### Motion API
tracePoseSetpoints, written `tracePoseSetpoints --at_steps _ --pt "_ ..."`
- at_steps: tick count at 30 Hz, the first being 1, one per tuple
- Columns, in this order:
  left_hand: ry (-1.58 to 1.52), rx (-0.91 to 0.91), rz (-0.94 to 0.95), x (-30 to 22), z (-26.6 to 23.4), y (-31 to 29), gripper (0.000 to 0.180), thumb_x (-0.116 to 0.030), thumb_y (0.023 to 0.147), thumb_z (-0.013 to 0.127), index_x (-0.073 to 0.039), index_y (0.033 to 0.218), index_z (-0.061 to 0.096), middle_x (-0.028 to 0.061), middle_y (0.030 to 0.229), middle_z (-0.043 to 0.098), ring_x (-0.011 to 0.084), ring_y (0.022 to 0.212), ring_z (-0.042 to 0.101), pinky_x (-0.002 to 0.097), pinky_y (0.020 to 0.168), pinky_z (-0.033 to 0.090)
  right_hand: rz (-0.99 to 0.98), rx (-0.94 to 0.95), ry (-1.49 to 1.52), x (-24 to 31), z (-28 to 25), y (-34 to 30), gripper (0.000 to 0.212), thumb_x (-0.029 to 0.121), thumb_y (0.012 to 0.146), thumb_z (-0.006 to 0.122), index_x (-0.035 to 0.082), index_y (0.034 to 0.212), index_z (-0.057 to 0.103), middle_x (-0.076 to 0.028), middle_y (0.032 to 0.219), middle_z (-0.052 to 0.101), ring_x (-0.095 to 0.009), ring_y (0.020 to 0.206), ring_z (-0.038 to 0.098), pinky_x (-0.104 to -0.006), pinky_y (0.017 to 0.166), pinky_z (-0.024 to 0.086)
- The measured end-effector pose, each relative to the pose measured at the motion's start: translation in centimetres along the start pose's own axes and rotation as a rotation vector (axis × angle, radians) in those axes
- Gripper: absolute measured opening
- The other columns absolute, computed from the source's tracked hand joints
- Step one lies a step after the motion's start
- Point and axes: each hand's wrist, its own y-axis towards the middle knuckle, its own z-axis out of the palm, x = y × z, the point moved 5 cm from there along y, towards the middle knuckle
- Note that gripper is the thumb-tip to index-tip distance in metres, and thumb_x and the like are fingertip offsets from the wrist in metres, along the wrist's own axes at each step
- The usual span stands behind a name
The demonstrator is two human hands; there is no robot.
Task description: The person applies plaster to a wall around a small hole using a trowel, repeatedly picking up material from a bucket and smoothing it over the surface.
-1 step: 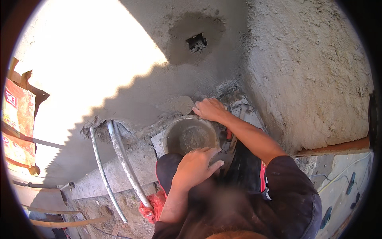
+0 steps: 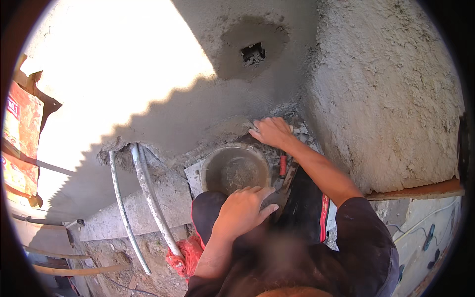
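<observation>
A round bucket [image 2: 204, 171] with grey, wet-looking mortar inside stands before me at the foot of the plastered wall [image 2: 198, 119]. Beyond its far right rim, my right hand [image 2: 273, 132] is closed around a handle whose pale end shows beside the palm. The tool looks like a trowel, held low against the wall; its blade [image 2: 236, 123] is mortar-coloured and hard to tell from the plaster. My left hand [image 2: 242, 209] hangs over the bucket's near rim by my knee, fingers stretched and thumb apart, holding nothing.
A red-handled tool [image 2: 283, 166] lies right of the bucket. Two pipes [image 2: 151, 193] come out of the wall at left, near a red plastic bag [image 2: 185, 255]. A square hole [image 2: 253, 53] opens in the wall. A rough wall [image 2: 381, 99] stands at right.
My right hand has shifted slightly right and away from me, and the flat blade beside its fingers shows less distinctly. The left hand keeps its pose. The whole view has turned a little.
</observation>
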Motion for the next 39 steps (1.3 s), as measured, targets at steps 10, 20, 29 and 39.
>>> tracePoseSetpoints --at_steps 10,20,29,39 --pt "-0.204 -0.028 0.189 -0.9 0.1 -0.3 0.042 -0.032 0.09 0.072 -0.001 0.118 0.068 0.016 0.103 0.071 0.0364 0.098 0.068 0.0454 0.086 0.054 -0.469 -0.557 -0.869 -2.5 -22.4 6.1 0.03 0.036 0.088 0.074 0.013 0.076 0.059 -0.003 0.071 0.06 -0.021 0.066 0.066 -0.0364 0.059 0.053" --pt "-0.257 -0.081 0.22 0.2 -0.7 -2.5 0.04 -0.032 0.09 0.072 -0.001 0.115 0.069 0.0144 0.098 0.071 0.0352 0.095 0.068 0.0445 0.083 0.054 -0.225 -0.717 -0.92 -0.9 -29.6 7.3 0.035 0.04 0.093 0.069 0.012 0.076 0.057 -0.007 0.071 0.061 -0.032 0.061 0.062 -0.0421 0.055 0.05" --pt "-0.24 -0.048 0.221 0.1 -0.5 -2.2 0.039 -0.03 0.089 0.073 -0.001 0.115 0.069 0.0142 0.098 0.071 0.0353 0.094 0.068 0.0449 0.082 0.054 -0.21 -0.679 -0.622 -1.1 -25.8 6.1 0.042 0.038 0.101 0.058 0.006 0.075 0.055 -0.017 0.068 0.06 -0.04 0.063 0.06 -0.0465 0.055 0.046" --pt "-0.251 -0.068 0.183 -0.4 -0.3 -2.2 0.042 -0.031 0.09 0.071 -0.001 0.119 0.068 0.0168 0.106 0.071 0.0365 0.099 0.068 0.0456 0.086 0.054 0.35 -0.721 1.389 -1.2 -13.3 7.8 0.04 0.038 0.105 0.046 0.009 0.077 0.048 -0.005 0.059 0.047 -0.019 0.047 0.048 -0.035 0.044 0.042"
